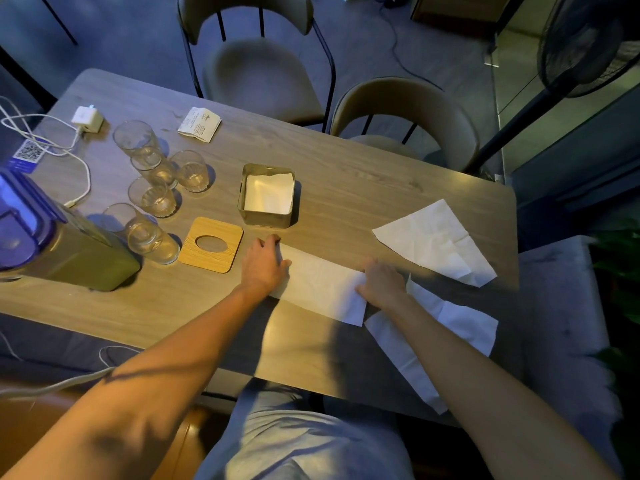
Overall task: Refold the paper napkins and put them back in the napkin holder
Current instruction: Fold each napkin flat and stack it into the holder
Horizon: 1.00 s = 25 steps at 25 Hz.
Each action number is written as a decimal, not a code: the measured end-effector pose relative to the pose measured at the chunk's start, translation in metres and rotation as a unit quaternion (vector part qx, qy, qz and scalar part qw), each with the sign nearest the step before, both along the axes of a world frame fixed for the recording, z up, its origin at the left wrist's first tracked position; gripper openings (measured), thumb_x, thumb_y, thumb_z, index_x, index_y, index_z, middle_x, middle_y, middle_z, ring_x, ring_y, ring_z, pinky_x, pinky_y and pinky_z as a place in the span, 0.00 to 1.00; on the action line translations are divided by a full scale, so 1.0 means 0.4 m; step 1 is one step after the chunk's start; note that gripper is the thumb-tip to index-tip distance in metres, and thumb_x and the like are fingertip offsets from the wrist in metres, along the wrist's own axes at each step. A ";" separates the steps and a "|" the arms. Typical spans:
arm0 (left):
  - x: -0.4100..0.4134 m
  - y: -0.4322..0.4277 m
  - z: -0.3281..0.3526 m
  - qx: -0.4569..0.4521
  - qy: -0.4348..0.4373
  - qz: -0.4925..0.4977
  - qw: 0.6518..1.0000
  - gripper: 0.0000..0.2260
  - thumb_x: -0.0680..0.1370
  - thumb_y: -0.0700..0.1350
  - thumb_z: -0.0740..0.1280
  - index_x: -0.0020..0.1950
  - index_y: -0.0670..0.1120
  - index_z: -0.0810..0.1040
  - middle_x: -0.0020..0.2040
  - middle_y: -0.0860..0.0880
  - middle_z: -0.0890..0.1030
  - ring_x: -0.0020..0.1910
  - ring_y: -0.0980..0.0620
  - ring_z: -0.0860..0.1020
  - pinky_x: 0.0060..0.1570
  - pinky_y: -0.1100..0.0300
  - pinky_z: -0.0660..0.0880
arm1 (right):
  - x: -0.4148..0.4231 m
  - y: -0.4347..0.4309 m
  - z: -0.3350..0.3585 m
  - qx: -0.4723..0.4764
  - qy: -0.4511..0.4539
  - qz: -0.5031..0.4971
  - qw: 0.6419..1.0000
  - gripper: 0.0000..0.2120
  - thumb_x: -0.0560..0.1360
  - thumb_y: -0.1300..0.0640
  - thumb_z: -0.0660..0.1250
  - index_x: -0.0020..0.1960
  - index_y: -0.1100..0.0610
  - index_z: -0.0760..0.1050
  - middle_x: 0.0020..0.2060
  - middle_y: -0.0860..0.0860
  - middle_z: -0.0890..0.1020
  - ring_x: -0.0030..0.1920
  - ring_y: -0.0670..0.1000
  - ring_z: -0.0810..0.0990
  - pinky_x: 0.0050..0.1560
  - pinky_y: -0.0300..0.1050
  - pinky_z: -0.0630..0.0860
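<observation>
A person seated at a wooden table (381, 181) works on a white paper napkin (320, 285), folded into a long strip and lying flat near the table's front edge. The left hand (265, 263) rests palm down on the strip's left end, fingers relaxed and spread over the paper, the thumb stretched out along it. The right hand (382, 282) covers the strip's right end, also palm down; motion blur hides whether its fingers press flat or pinch the paper.

Just beyond the left hand stands the square metal napkin holder (266, 220), uncovered, with a stack of folded napkins (268, 195) lying inside it. Its wooden lid (211, 244), cut with an oval slot, lies flat on the table just to the left of the holder's near corner.

Two more napkins are out on the table. One unfolded, creased napkin (436, 242) lies spread beyond the right hand, near the table's right end. Another loose napkin (460, 323) lies partly under the right forearm and hangs over the table's near edge.

On the left side of the table stand a cluster of clear drinking glasses (192, 171), a tall jug (69, 251) with a blue lid, a white charger (87, 119) with its cable, and a printed receipt (200, 124). Two upholstered chairs (263, 64) stand at the far side, and a standing fan (588, 46) is at the upper right.
</observation>
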<state>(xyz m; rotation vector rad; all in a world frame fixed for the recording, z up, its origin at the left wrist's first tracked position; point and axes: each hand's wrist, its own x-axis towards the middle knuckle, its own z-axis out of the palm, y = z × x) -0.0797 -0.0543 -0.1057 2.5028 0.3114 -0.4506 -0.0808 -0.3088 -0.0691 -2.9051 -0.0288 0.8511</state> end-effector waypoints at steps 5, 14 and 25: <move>0.019 0.016 -0.007 -0.078 0.031 0.000 0.996 0.13 0.78 0.48 0.71 0.61 0.47 0.75 0.58 0.44 0.73 0.56 0.44 0.76 0.63 0.50 0.73 | 0.001 -0.009 -0.002 0.048 -0.013 -0.041 0.998 0.08 0.81 0.56 0.63 0.58 0.57 0.77 0.54 0.55 0.81 0.55 0.58 0.79 0.47 0.44 0.70; 0.040 0.008 0.050 -0.244 -0.001 0.080 0.967 0.13 0.78 0.42 0.71 0.61 0.45 0.76 0.57 0.52 0.75 0.57 0.55 0.71 0.60 0.56 0.69 | 0.034 -0.025 0.019 0.124 -0.069 -0.110 0.984 0.15 0.84 0.57 0.57 0.56 0.63 0.81 0.52 0.57 0.84 0.53 0.58 0.81 0.49 0.48 0.76; 0.047 0.017 0.053 -0.311 0.031 0.188 0.931 0.14 0.75 0.42 0.75 0.60 0.43 0.82 0.52 0.51 0.80 0.49 0.54 0.77 0.54 0.57 0.73 | 0.043 -0.015 0.004 0.222 -0.050 -0.193 0.955 0.05 0.79 0.57 0.68 0.54 0.56 0.78 0.50 0.52 0.82 0.51 0.50 0.79 0.46 0.40 0.72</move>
